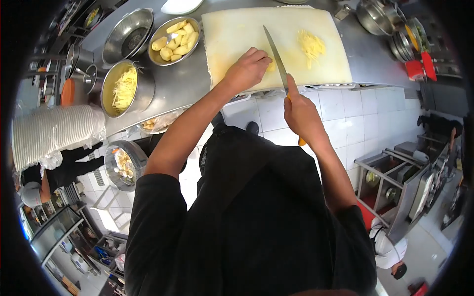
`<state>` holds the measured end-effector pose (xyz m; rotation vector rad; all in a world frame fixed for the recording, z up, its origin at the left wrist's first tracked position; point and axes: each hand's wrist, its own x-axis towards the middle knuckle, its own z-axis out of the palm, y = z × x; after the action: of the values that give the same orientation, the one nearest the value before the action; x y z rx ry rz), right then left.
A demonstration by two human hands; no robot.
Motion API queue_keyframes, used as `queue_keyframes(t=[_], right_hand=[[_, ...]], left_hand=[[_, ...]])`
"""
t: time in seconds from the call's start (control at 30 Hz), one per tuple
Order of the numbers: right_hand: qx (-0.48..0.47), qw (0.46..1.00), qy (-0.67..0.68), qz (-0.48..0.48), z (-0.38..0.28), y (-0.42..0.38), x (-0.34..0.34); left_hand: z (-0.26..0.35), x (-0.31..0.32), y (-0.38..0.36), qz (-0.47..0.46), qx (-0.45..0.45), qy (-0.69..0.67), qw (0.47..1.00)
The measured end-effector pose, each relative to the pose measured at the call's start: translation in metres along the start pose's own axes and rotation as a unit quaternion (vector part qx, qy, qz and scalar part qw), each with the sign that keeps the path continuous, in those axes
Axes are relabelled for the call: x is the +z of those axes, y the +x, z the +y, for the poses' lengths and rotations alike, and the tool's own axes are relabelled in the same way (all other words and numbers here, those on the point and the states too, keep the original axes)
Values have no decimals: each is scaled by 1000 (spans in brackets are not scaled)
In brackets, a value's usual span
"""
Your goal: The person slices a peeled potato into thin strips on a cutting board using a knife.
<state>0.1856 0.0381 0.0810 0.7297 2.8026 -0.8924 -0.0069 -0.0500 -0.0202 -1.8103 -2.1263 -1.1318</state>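
My right hand is wrapped round the yellow handle of a long knife, its blade pointing away over the white cutting board. Left of the blade, my left hand rests on the board with its fingers curled over a pale yellow piece, mostly hidden by the fingertips. A small heap of thin yellow shreds lies on the board to the right of the knife. Peeled yellow pieces fill a metal bowl at the board's left.
A deep metal pot of yellow shreds and an empty-looking colander stand on the left. Beyond are stacked white plates and a floor bin. Metal bowls stand at right. Other people are at far left and lower right.
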Motion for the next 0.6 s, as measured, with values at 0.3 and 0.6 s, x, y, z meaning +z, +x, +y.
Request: queue_keyframes(t=[0.3,0.6], right_hand=[[-29,999,-14,18,7,80,15],[-52,998,-26,20,10,45,17]], left_hand=[[-1,1,1,15,-25,-16,999],[1,3,2,18,-43,-24,999]])
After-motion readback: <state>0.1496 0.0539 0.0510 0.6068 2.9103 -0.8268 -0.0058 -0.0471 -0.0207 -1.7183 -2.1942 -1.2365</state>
